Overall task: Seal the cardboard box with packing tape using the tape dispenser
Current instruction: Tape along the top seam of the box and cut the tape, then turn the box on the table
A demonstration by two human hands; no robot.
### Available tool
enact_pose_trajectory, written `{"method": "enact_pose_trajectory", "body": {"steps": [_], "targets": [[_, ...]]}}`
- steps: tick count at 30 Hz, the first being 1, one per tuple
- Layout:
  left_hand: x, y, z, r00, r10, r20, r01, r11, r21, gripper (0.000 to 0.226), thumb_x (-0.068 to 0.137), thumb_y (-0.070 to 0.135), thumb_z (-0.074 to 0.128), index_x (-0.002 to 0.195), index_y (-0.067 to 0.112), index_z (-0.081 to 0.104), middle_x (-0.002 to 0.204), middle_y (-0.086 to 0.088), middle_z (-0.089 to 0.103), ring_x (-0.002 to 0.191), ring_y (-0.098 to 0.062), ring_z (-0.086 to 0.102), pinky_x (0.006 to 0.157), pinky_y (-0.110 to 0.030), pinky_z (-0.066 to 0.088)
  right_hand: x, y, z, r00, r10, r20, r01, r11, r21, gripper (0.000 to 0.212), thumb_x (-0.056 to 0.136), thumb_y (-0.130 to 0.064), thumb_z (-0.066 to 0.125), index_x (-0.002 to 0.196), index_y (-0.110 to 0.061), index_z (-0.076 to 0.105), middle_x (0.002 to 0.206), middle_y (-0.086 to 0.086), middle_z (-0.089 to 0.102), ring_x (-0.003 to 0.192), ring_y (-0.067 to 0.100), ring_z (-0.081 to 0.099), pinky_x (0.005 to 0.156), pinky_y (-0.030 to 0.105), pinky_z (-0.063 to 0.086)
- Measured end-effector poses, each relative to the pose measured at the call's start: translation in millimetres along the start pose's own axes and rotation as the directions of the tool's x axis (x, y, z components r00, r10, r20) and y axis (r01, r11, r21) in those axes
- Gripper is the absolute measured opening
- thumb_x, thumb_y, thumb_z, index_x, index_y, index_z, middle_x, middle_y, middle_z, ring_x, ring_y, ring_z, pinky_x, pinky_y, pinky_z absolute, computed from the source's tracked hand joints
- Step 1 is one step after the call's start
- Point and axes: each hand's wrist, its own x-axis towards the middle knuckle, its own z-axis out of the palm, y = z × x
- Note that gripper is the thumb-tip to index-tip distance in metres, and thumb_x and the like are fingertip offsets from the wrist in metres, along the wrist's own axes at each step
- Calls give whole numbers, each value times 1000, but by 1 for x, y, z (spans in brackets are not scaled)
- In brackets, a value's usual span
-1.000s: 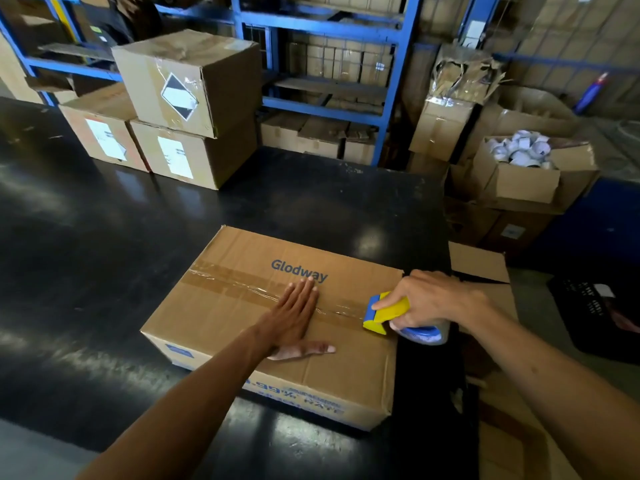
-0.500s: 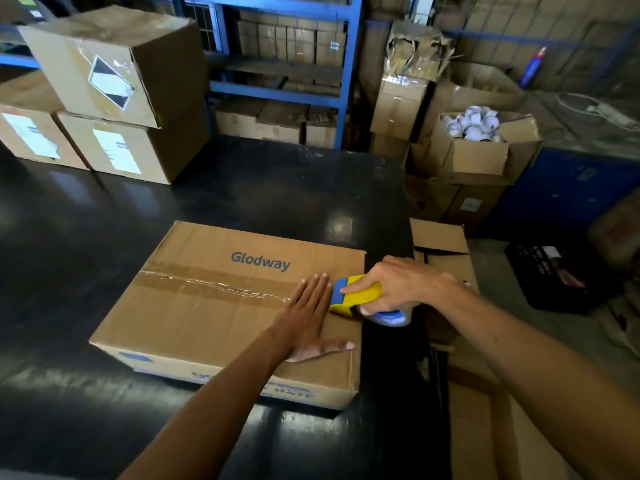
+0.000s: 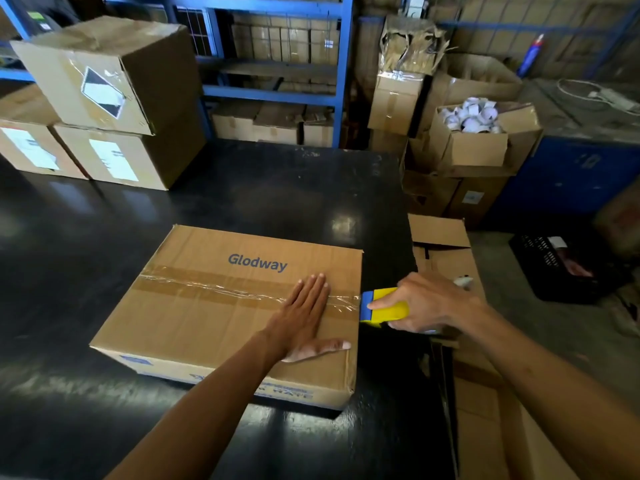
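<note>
Brown cardboard box (image 3: 221, 306), flat, printed "Glodway", sits closed on the glossy black surface (image 3: 104, 237), near its right edge.

Clear packing tape strip (image 3: 221, 289) runs across the top along the centre seam, from the left edge to the right edge; wrinkled near the right end.

Left hand (image 3: 301, 317): open, palm flat on the box top at the right end of the strip, thumb splayed toward the near edge. Grip holds nothing; it presses.

Right hand (image 3: 426, 303): grip closed around the yellow-and-blue plastic tape dispenser (image 3: 381, 308), whose blue nose touches the box's upper right edge.

Judgement: top pass essentially complete. Remaining: carry tape down the right side, cut it, rub the end down. The left-side tail is not visible, so I cannot tell whether it is stuck down.
</note>
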Motion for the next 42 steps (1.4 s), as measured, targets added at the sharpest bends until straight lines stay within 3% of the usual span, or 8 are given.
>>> {"method": "enact_pose_trajectory", "body": {"steps": [11, 14, 20, 24, 28, 35, 38, 42], "targets": [[8, 8, -5, 996, -92, 7, 92, 982, -164, 111, 87, 86, 21, 159, 5, -6, 167, -11, -15, 154, -25, -15, 125, -44, -8, -4, -45, 8, 999, -37, 31, 43, 968, -248, 35, 85, -43, 58, 120, -39, 61, 90, 5, 60, 78, 22, 60, 70, 35, 47], [27, 30, -9, 960, -279, -13, 266, 925, -271, 101, 92, 79, 20, 160, 6, 1, 168, -15, -6, 154, -29, -11, 124, -47, -10, -3, -55, 24, 1000, 13, 19, -9, 982, -187, 21, 82, -40, 59, 100, -30, 64, 83, 5, 58, 79, 28, 63, 73, 39, 51], [41, 44, -4, 913, -406, 33, 402, 884, -239, 108, 87, 82, 20, 158, 6, -9, 165, -20, -18, 151, -36, -23, 122, -55, -12, -16, -20, 20, 938, 308, -157, -290, 949, 128, 50, 83, -48, 60, 133, -47, 53, 106, 3, 65, 88, 19, 59, 71, 32, 44], [38, 44, -12, 932, -353, 80, 362, 904, -230, 112, 86, 79, 32, 158, 4, -7, 165, -22, -16, 151, -39, -21, 122, -56, -8, -28, -15, 12, 817, 557, -150, -395, 729, 559, 49, 82, -48, 67, 130, -49, 55, 92, -6, 63, 85, 12, 58, 78, 34, 49], [14, 38, -16, 980, -186, 77, 196, 966, -170, 117, 84, 76, 50, 158, 2, -3, 166, -23, -12, 152, -40, -15, 124, -52, -6, -26, -36, 4, 721, 671, -172, -169, 411, 896, 42, 76, -43, 77, 117, -47, 67, 90, -10, 67, 85, 7, 60, 73, 24, 46], [-54, 12, -17, 950, 267, 162, -264, 964, -44, 115, 81, 60, 70, 161, 14, 2, 170, -6, -5, 155, -27, -6, 123, -50, -4, -9, -93, -13, 678, 712, -181, 199, 59, 978, 41, 77, -32, 80, 116, -39, 71, 101, -15, 71, 94, 6, 65, 79, 22, 50], [-78, 4, -4, 952, 260, 160, -258, 966, -30, 106, 84, 60, 65, 161, 32, -2, 169, 3, -13, 153, -31, -17, 118, -61, -10, -6, -119, -10, 663, 726, -183, 309, -43, 950, 42, 82, -23, 75, 123, -29, 69, 83, -8, 72, 76, 4, 64, 71, 21, 47], [-96, 4, 15, 976, 194, 96, -193, 981, -26, 89, 89, 70, 51, 154, 48, -4, 168, -3, -15, 151, -40, -18, 113, -74, -8, -9, -144, 5, 711, 679, -185, 429, -210, 879, 46, 89, -18, 67, 134, -20, 60, 114, 3, 72, 100, 15, 68, 84, 31, 49]]}}
